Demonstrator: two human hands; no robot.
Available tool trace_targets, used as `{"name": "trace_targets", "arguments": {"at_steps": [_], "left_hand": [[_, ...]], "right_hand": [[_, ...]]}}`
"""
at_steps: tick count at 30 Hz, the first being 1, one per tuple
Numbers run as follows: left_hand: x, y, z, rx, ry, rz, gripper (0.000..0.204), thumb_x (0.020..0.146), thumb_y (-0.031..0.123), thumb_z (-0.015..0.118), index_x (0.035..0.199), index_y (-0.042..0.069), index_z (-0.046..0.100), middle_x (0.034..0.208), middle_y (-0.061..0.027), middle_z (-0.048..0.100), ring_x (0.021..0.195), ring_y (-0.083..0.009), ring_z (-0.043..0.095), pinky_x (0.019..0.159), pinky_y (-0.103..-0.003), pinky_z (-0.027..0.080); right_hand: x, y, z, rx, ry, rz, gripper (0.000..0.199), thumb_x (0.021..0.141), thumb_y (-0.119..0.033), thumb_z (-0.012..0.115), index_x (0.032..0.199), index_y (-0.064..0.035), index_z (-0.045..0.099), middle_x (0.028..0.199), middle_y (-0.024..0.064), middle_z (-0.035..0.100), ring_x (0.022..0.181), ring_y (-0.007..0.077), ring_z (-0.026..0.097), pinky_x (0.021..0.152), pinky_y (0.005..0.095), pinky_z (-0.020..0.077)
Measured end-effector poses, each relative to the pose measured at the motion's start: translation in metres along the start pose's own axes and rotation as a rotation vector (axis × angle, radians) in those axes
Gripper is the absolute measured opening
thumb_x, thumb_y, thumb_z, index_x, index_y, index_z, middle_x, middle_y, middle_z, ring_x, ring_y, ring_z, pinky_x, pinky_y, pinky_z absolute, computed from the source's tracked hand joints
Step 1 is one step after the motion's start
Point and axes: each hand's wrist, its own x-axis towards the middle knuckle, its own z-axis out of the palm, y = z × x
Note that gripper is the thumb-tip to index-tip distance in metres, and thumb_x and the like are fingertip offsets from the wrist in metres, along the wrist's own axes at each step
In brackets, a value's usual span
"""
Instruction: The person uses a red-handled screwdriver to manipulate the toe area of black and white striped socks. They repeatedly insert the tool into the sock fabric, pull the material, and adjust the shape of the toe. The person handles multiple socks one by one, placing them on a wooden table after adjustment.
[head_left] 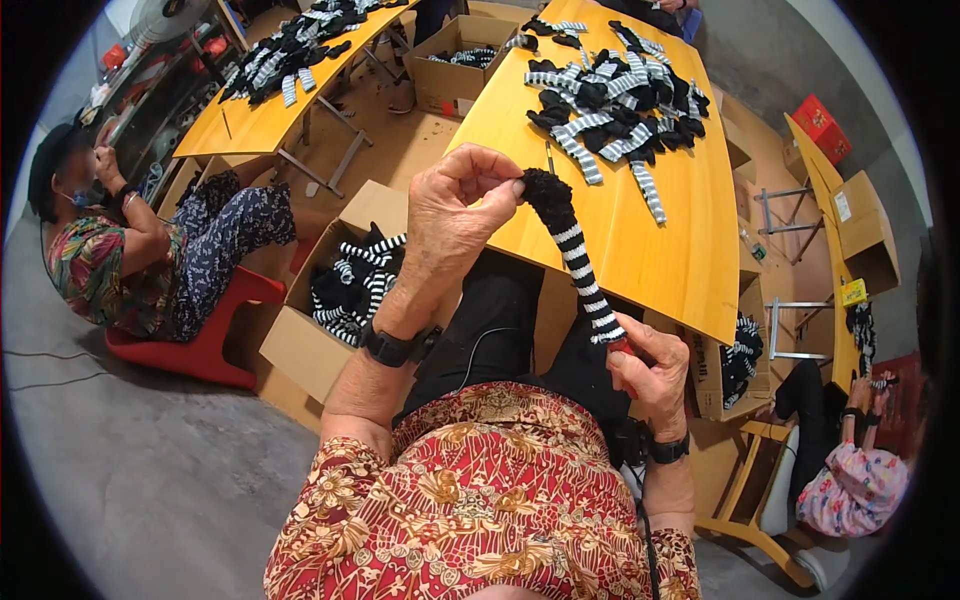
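Stretched at a slant between my two hands is a long knitted tube (578, 262), striped black and white, with a bunched black end; whether it is a sock or a glove I cannot tell. My left hand (455, 205) pinches the black end between thumb and fingertips. At the lower, striped end, my right hand (652, 365) grips the cuff. A small red thing (622, 346) shows there between thumb and fingers, its kind mostly hidden. Beyond my hands, a heap of similar striped and black knit pieces (625, 95) lies on the yellow table (680, 270).
An open carton (300, 350) of knit pieces stands at my left, another carton (710, 380) at my right. A thin upright rod (549, 158) rises at the table's near edge. One person (150, 250) sits left on a red chair (240, 325); another (850, 480) works far right.
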Motion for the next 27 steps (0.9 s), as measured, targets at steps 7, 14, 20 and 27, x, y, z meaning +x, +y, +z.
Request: {"name": "trace_targets", "arguments": {"at_steps": [7,14,20,27], "left_hand": [[0.009,-0.015,0.005,-0.101,0.057,-0.027,0.010,0.081,-0.006,0.066,0.090,0.000,0.063,0.083,0.0000,0.063,0.075,-0.0057,0.058,0.071,-0.019,0.049],[0.013,-0.027,0.006,-0.131,-0.017,-0.043,0.011,0.083,-0.004,0.064,0.093,0.000,0.065,0.087,0.0007,0.062,0.075,-0.0050,0.057,0.069,-0.019,0.047],[0.016,-0.001,-0.001,0.394,-0.271,0.144,0.026,0.086,0.006,0.069,0.111,0.000,0.066,0.089,-0.0004,0.065,0.075,-0.0055,0.058,0.070,-0.021,0.049],[0.022,-0.019,0.009,-0.003,-0.244,-0.036,0.027,0.084,0.007,0.071,0.110,-0.001,0.066,0.084,-0.0030,0.067,0.070,-0.0066,0.059,0.065,-0.020,0.047]], "right_hand": [[-0.005,0.025,0.016,0.166,0.076,-0.004,0.041,0.081,0.000,0.062,0.122,-0.0005,0.063,0.071,0.0023,0.062,0.051,0.0064,0.053,0.047,0.0213,0.0427],[-0.001,0.024,0.018,0.009,0.081,-0.071,0.042,0.080,0.001,0.064,0.122,-0.0002,0.063,0.073,0.0019,0.061,0.057,0.0067,0.052,0.052,0.0220,0.0429],[0.002,0.013,0.007,-0.174,0.060,-0.164,0.043,0.078,0.001,0.065,0.121,0.0000,0.063,0.075,0.0040,0.061,0.063,0.0078,0.052,0.060,0.0233,0.0447],[-0.004,0.016,0.011,-0.111,0.114,-0.166,0.043,0.081,-0.001,0.065,0.125,-0.0012,0.061,0.078,0.0026,0.062,0.062,0.0061,0.053,0.059,0.0223,0.0464]]}}
